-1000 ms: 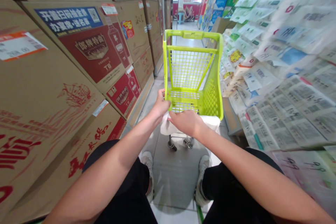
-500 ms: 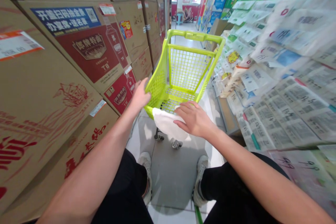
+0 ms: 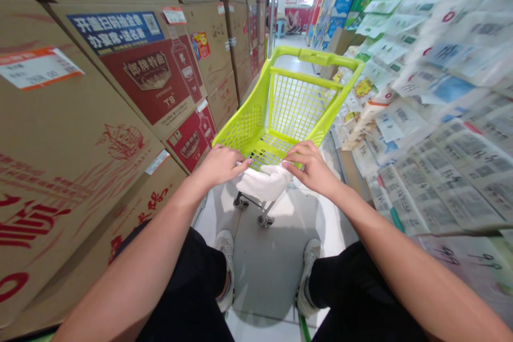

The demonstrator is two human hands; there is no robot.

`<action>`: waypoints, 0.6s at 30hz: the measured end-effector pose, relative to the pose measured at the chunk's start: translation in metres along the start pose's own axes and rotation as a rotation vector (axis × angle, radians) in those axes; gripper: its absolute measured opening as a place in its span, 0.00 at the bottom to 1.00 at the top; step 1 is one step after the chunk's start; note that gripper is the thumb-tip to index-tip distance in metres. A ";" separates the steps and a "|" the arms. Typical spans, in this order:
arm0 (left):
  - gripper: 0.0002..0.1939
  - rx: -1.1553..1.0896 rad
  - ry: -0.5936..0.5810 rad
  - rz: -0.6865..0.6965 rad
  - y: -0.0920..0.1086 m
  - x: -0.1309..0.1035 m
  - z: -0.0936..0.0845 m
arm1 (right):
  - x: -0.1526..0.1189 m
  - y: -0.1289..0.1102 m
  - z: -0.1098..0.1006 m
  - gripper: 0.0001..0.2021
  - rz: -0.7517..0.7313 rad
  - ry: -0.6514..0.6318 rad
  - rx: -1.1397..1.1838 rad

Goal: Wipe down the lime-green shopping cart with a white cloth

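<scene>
A lime-green shopping cart (image 3: 250, 128) stands in front of me with its near rim toward my body. Over that rim hangs a white cloth (image 3: 262, 184), bunched along its top edge. My left hand (image 3: 224, 164) pinches the cloth's left end between thumb and fingers, at the cart's near left corner. At the right end, my right hand (image 3: 308, 165) grips the cloth with thumb and fingertips against the rim. The undersides of the fingers are partly hidden on both hands.
Stacked cardboard boxes (image 3: 80, 117) wall the left side, some with price tags. On the right rise piles of packaged tissue (image 3: 452, 165). Cart casters (image 3: 265, 220) rest on the tiled floor between my shoes. Down the aisle a person (image 3: 281, 0) is partly visible.
My left hand has moved from the cart's left side onto the cloth. My right hand has shifted right to the cloth's end, and the cart appears turned slightly.
</scene>
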State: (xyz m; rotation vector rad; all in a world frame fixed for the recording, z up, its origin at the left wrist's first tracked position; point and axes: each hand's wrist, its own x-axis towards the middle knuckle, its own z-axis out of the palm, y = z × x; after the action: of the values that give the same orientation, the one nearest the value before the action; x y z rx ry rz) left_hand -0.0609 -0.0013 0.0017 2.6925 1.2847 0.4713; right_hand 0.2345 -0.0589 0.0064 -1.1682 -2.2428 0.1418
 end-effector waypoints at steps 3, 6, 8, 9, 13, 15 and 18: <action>0.24 -0.062 0.016 0.008 0.005 -0.001 -0.005 | 0.008 0.004 0.000 0.20 0.095 0.095 0.146; 0.24 -0.140 0.087 0.033 0.020 -0.004 -0.011 | 0.017 0.019 -0.009 0.23 0.194 0.258 0.186; 0.24 -0.208 0.117 0.080 0.035 -0.008 -0.015 | 0.023 0.039 -0.020 0.26 0.256 0.390 0.137; 0.25 -0.260 0.113 0.115 0.043 -0.011 -0.016 | 0.026 0.052 -0.025 0.27 0.287 0.440 0.092; 0.23 -0.369 0.063 0.241 0.070 -0.016 -0.009 | 0.032 0.100 -0.044 0.29 0.377 0.460 -0.206; 0.23 -0.231 0.044 0.231 0.077 -0.015 -0.001 | 0.031 0.106 -0.046 0.30 0.381 0.405 -0.368; 0.28 0.024 -0.050 0.186 0.078 -0.011 0.011 | 0.025 0.078 -0.035 0.30 0.201 0.271 -0.426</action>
State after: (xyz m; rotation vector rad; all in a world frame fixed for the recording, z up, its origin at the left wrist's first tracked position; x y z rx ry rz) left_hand -0.0065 -0.0587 0.0075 2.8382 1.0383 0.4070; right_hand 0.2987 0.0014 0.0186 -1.5312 -1.9642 -0.4116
